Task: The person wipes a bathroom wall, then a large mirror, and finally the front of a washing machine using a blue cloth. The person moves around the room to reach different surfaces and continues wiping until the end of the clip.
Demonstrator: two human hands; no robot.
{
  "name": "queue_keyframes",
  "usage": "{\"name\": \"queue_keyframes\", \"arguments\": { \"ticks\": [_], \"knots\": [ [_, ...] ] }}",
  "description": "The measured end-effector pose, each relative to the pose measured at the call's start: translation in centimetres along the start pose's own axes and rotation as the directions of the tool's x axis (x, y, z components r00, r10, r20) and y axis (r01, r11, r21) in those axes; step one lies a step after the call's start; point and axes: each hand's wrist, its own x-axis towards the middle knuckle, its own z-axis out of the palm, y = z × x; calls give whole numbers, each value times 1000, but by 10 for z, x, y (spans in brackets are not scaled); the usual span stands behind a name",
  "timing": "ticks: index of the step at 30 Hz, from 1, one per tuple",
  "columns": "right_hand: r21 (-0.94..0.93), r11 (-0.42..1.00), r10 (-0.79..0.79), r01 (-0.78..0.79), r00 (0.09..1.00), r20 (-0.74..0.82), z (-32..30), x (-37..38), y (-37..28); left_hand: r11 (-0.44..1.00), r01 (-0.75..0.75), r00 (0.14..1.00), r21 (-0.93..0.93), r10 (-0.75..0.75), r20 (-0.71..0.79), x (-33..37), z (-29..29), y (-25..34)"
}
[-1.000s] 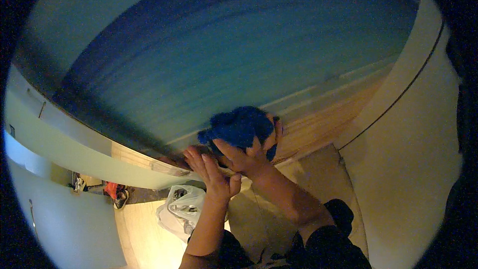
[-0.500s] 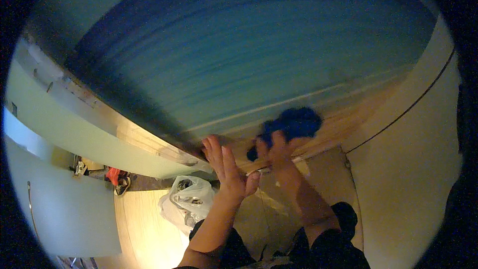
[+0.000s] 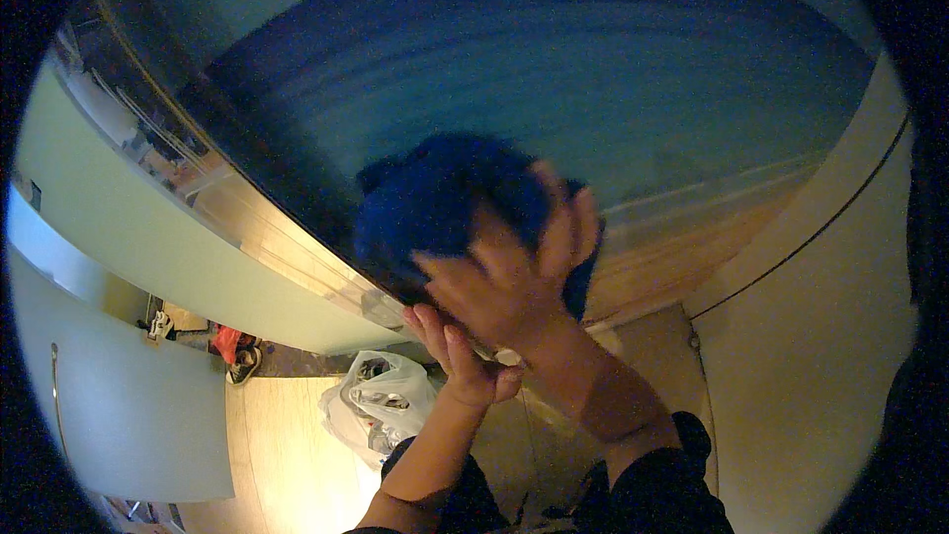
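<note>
A blue cloth lies spread against a large blue-green panel with darker streaks and a sandy band at its lower edge. Over the cloth's lower part is my right hand, fingers spread and blurred, pressing it to the surface. My left hand is open, fingers stretched out, at the panel's lower left corner just below the right hand. Whether it bears the panel's weight cannot be told. Part of the cloth is hidden behind my right hand and fingers.
A white plastic bag with things in it stands on the wooden floor left of my legs. Shoes lie farther left, near a pale door. A plain wall with a dark line rises at the right.
My right hand has moved left and slightly up with the cloth, which has gone from a small bunch to a wider spread. My left hand stays near the same corner.
</note>
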Motion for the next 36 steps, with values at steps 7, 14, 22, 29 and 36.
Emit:
{"name": "queue_keyframes", "arguments": {
  "ticks": [7,14,22,29,36],
  "knots": [
    [-77,963,253,-259,964,-82,-8,-27,38,996,45,994,78,-52,96,-10,-7,0],
    [-14,999,32,-29,960,277,16,-115,18,985,87,986,152,-107,130,-19,-6,3],
    [84,994,73,-72,997,-16,20,-72,8,972,143,976,188,-170,137,-34,-10,-6],
    [94,995,26,-43,983,179,16,-135,40,954,178,944,243,-235,232,-54,-14,-6],
    [65,997,42,-50,992,120,41,-208,8,970,167,960,176,-200,195,-49,-1,-1]
  ]
}}
